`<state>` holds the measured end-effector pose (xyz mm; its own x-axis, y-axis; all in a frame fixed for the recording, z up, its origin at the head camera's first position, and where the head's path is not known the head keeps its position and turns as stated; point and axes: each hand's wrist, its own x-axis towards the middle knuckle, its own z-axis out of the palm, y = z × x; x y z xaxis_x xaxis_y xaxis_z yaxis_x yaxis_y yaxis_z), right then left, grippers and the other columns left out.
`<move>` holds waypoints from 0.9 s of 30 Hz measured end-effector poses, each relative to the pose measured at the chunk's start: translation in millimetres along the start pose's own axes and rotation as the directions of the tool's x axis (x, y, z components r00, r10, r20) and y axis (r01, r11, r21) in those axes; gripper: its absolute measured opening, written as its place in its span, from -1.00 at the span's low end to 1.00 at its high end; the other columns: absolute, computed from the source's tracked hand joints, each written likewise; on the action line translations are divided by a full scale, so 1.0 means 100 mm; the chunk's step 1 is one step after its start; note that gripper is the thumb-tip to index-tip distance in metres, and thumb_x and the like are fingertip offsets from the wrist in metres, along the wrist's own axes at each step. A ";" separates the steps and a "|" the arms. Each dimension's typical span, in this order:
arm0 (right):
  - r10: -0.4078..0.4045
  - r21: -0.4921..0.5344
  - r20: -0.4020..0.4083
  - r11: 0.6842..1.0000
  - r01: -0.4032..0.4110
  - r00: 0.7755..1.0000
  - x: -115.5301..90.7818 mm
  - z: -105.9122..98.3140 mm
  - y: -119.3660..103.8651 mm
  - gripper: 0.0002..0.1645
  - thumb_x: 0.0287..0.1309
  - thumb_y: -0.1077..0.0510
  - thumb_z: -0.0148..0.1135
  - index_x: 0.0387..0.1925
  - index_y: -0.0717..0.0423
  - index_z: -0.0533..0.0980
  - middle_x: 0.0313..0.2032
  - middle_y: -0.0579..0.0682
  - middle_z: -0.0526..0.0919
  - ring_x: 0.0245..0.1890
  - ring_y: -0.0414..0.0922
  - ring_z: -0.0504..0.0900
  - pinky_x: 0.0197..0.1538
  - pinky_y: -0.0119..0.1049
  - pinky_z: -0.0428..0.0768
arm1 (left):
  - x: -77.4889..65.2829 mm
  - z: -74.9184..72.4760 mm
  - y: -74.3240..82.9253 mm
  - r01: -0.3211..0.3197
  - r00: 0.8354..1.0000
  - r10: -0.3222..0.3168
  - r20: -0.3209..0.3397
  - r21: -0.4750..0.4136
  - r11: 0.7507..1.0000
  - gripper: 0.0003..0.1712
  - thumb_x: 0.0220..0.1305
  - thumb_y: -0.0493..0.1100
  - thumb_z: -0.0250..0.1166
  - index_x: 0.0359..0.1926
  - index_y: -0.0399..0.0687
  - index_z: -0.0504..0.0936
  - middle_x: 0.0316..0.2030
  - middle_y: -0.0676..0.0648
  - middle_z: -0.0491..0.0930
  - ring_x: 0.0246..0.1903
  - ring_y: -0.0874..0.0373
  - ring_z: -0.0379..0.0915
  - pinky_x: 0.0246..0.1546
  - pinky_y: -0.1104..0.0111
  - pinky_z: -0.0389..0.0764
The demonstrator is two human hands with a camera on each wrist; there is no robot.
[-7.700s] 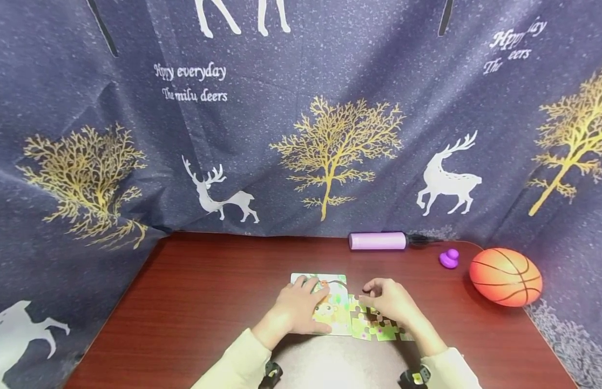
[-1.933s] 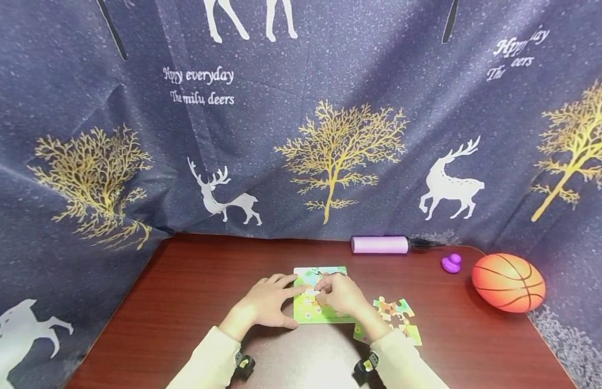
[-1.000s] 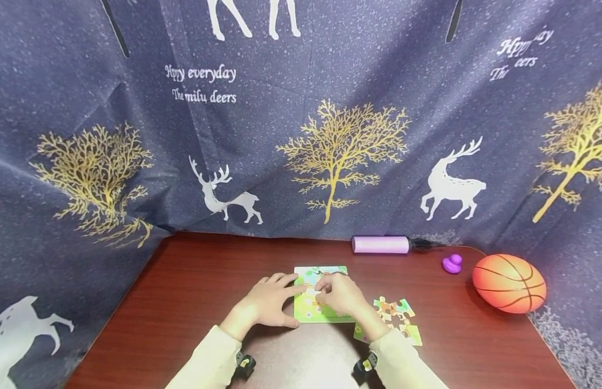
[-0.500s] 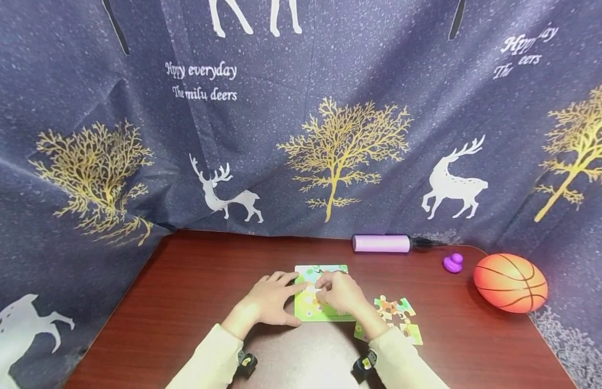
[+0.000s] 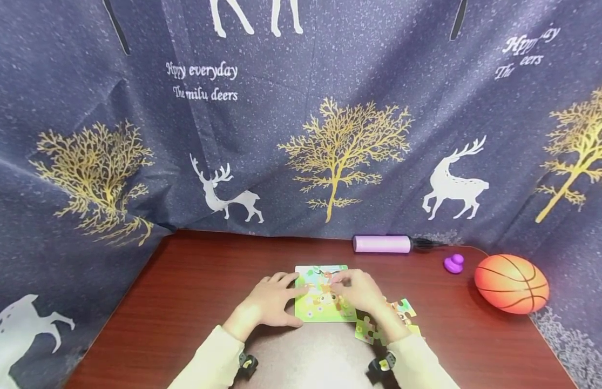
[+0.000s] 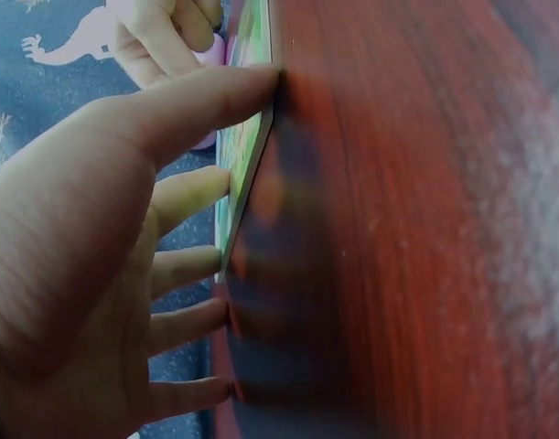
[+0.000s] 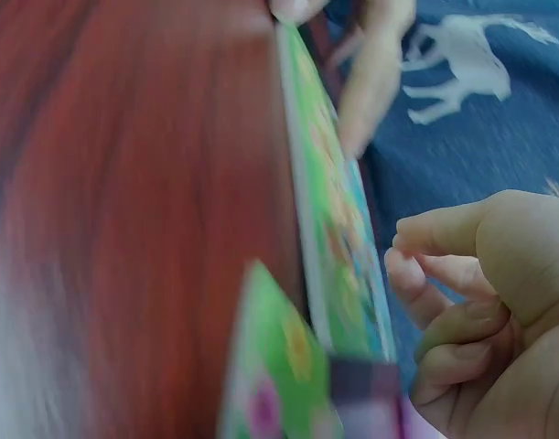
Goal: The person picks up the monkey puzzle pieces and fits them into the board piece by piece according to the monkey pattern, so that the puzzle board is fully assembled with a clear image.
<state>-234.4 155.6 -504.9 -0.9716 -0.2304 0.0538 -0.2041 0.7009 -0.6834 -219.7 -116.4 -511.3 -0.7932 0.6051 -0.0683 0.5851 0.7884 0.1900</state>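
A square puzzle board with a bright animal picture lies flat mid-table. My left hand is spread at its left edge, thumb at the near corner and fingertips against the side, as the left wrist view also shows. Above the board's right part hovers my right hand, its fingers curled. In the right wrist view, thumb and forefinger nearly meet and no piece shows between them. Several jigsaw pieces lie right of the board, partly covered by my right forearm. One green piece looms blurred in the right wrist view.
A lilac hand pump lies along the table's back edge. Near it sit a purple rubber duck and an orange basketball. A dark curtain with deer and trees hangs behind the reddish-brown table.
My right hand has pulled back rightward from the board's middle, uncovering the printed animal face. Earlier, my left hand lay on the board and my right was at the loose pieces.
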 end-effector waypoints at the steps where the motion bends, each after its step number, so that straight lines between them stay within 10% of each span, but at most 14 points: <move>1: 0.023 0.011 -0.005 1.000 -0.023 1.000 -0.02 -0.07 0.04 -0.93 0.28 0.11 0.42 -0.22 -0.06 0.76 -0.38 -0.20 0.73 -0.31 -0.20 0.66 -0.09 -0.07 0.61 | 0.00 0.00 0.01 -0.003 1.000 0.003 0.002 0.005 1.000 -0.08 0.14 0.45 0.37 0.51 0.39 0.43 0.52 -0.13 0.24 0.46 -0.13 0.18 0.35 -0.15 0.32; 12: 0.117 -0.063 0.032 0.991 -0.115 0.993 -0.35 -0.67 0.52 -0.60 0.04 -0.05 0.61 -0.12 0.02 0.71 -0.40 -0.15 0.64 -0.38 -0.18 0.59 -0.26 -0.19 0.57 | 0.07 0.02 0.10 -0.076 0.994 0.078 -0.080 0.033 0.997 -0.24 0.16 0.31 0.39 0.36 0.19 0.60 0.46 -0.05 0.37 0.45 0.00 0.25 0.37 -0.04 0.33; 27: 0.120 -0.159 0.111 0.982 -0.101 0.987 -0.50 -0.73 0.64 -0.34 -0.29 0.00 0.77 -0.09 0.07 0.65 -0.33 -0.09 0.61 -0.35 -0.15 0.54 -0.24 -0.14 0.56 | 0.11 0.04 0.12 -0.085 0.995 0.087 -0.054 0.034 0.996 -0.29 0.33 0.36 0.31 0.44 0.34 0.52 0.47 -0.01 0.35 0.44 -0.01 0.22 0.34 -0.05 0.37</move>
<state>-207.8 261.1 -498.3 -0.9696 -0.2187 -0.1096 -0.1213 0.8191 -0.5607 -220.1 -99.8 -513.7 -0.7473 0.6645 0.0012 0.6559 0.7374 0.1613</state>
